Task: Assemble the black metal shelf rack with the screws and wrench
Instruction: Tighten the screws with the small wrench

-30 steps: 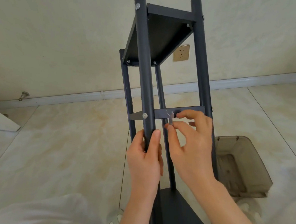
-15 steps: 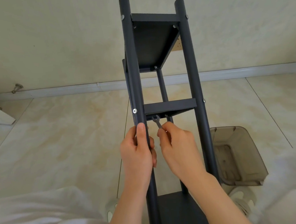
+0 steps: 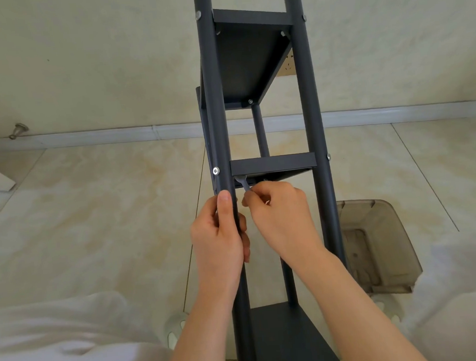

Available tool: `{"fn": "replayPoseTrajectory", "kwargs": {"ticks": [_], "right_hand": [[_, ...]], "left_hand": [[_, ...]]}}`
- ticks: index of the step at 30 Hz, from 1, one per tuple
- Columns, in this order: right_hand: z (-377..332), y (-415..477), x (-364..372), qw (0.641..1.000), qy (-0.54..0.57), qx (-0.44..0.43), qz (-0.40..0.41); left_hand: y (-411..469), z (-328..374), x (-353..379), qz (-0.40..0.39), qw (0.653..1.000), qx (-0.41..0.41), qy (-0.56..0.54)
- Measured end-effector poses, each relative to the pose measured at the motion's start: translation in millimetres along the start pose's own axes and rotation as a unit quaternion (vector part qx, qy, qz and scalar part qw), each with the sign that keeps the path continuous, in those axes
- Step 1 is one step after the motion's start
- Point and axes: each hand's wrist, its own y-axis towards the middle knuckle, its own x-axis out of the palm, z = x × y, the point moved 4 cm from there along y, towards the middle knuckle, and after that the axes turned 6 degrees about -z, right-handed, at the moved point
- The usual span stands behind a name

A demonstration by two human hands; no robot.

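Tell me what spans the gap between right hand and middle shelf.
A small grey wrench, pinched by the right hand, reaches up under the middle shelf; head view.

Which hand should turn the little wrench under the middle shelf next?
Probably the right hand: it pinches the small wrench, whose head sits under the middle shelf at its left corner. The left hand grips the front left post, so it looks busy steadying that.
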Motion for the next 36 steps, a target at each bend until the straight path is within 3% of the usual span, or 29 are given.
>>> {"fn": "replayPoseTrajectory", "kwargs": {"ticks": [21, 25, 29, 36], "right_hand": [[0.4, 16.5, 4.1, 0.996, -0.052, -0.066, 0.011], [0.6, 18.3, 13.1, 0.989, -0.054, -0.129, 0.04], [0.8, 19.2, 16.8, 0.971, -0.044, -0.199, 0.122], [6.1, 21.8, 22.7, 0.957, -0.056, -0.217, 0.186]], "left_hand": [[0.1, -1.4, 1.9, 0.003, 1.0, -0.008, -0.006], [0.1, -1.5, 0.5, -0.002, 1.0, 0.001, -0.011], [-0.1, -1.7, 0.8, -0.007, 1.0, 0.002, -0.013], [-0.2, -1.7, 1.6, -0.011, 1.0, 0.002, -0.014]]}}
